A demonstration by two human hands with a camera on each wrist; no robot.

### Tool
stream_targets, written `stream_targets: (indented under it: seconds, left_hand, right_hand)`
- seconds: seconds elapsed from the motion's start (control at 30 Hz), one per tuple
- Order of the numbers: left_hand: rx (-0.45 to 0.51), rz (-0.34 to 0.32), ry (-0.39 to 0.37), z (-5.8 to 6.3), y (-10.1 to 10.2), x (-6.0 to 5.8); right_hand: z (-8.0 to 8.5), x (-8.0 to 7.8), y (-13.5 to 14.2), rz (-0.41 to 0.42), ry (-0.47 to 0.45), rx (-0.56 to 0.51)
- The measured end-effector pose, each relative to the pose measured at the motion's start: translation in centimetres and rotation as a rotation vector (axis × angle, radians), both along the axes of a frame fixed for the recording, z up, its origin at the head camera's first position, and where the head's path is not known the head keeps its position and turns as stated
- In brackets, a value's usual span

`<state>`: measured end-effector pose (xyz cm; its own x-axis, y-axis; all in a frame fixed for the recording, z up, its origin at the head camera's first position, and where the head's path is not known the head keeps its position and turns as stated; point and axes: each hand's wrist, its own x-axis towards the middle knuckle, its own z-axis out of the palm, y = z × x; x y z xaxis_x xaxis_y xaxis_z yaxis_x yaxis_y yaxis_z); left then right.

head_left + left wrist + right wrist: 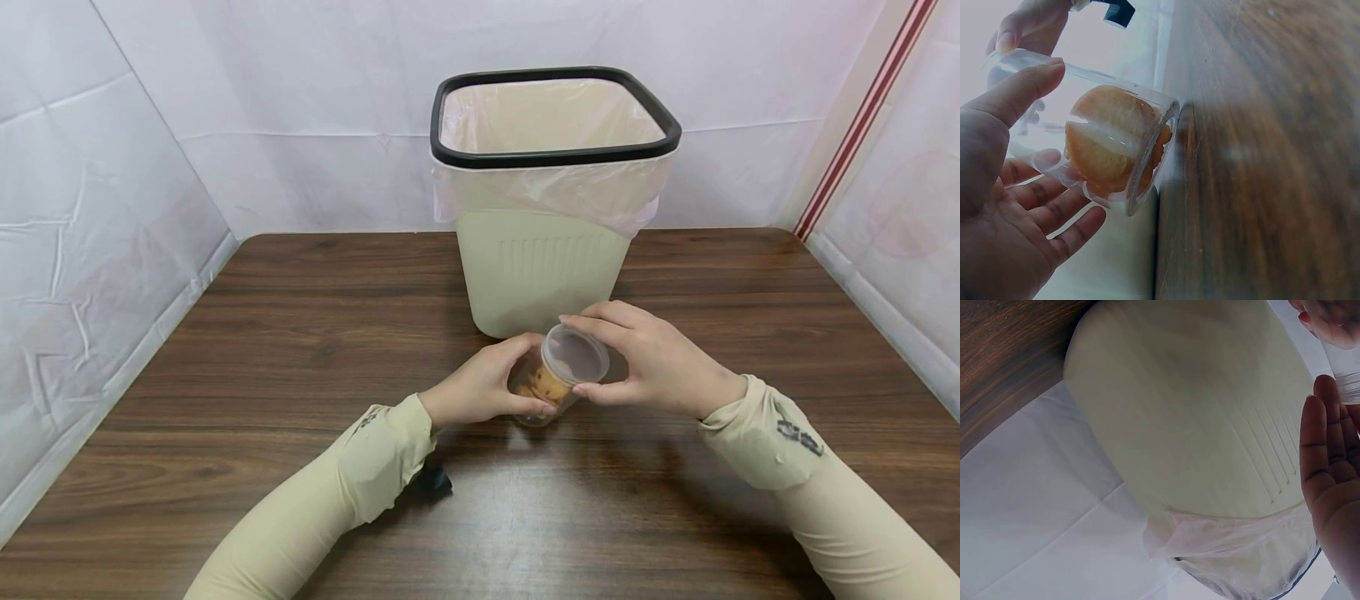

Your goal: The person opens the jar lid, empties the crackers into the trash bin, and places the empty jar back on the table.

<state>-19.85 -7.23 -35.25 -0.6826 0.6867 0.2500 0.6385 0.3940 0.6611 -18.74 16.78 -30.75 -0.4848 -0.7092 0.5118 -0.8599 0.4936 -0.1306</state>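
A clear plastic jar [534, 417] is tilted above the table, its round end towards the upper right. Inside are golden-brown baked pieces [1104, 140] that look like cookies, lying near the jar's base. My left hand [483, 385] holds the jar by its side, thumb on one side and fingers on the other. With thumb and fingertips, my right hand [652, 360] grips the rim of the translucent round lid [576, 354] at the jar's top. In the right wrist view only a ridged part of the jar shows at the right edge.
Right behind the hands stands a pale green trash bin [540, 267] with a black rim [555, 158] and a pinkish liner bag [555, 187]. A small black object [433, 482] lies beside the left forearm on the brown wooden table [300, 333]. White sheeting [315, 108] surrounds the table.
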Motion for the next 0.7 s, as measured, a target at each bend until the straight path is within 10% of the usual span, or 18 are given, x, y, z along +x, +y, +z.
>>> stream_targets:
  seconds: [0.7]
  left_hand:
    - [-0.010,0.069,0.032,0.13,0.17,0.22]
  right_hand:
    - [0.16,0.06,0.04,-0.018,-0.002,0.040]
